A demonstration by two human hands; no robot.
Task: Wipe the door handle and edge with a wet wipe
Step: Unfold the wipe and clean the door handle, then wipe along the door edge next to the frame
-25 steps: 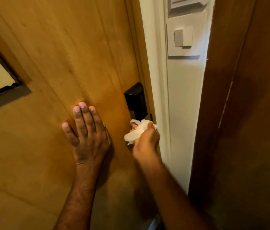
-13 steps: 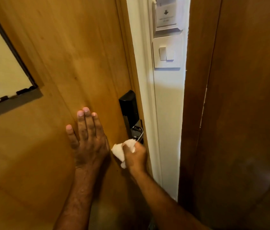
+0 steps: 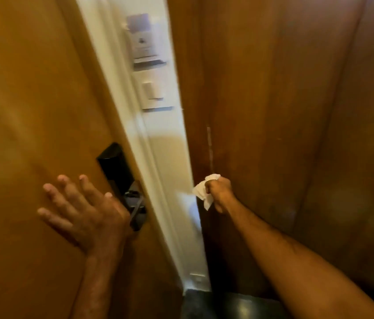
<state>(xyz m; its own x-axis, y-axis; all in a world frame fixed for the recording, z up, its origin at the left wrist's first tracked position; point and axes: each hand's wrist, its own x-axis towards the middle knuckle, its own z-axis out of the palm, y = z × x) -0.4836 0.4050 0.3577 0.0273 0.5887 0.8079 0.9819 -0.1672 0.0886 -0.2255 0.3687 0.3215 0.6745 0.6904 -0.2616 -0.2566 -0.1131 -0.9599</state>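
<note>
A wooden door point(image 3: 32, 111) fills the left side, with a black lock plate point(image 3: 116, 169) and a dark lever handle point(image 3: 135, 203) near its right edge. My left hand point(image 3: 82, 210) lies flat on the door with fingers spread, its thumb side just beside the handle. My right hand point(image 3: 219, 192) is closed around a crumpled white wet wipe point(image 3: 202, 192). It is held away from the handle, in front of the dark wooden panel point(image 3: 285, 134) on the right, near that panel's left edge.
Between door and panel runs a white frame and a strip of wall point(image 3: 170, 157). On it sit a key-card holder point(image 3: 144, 44) and a light switch point(image 3: 154, 90). A dark floor point(image 3: 227, 305) shows at the bottom.
My right hand has left the door handle and moved right with the wipe to the dark panel's edge. The left hand stays flat on the door. The view has swung left.
</note>
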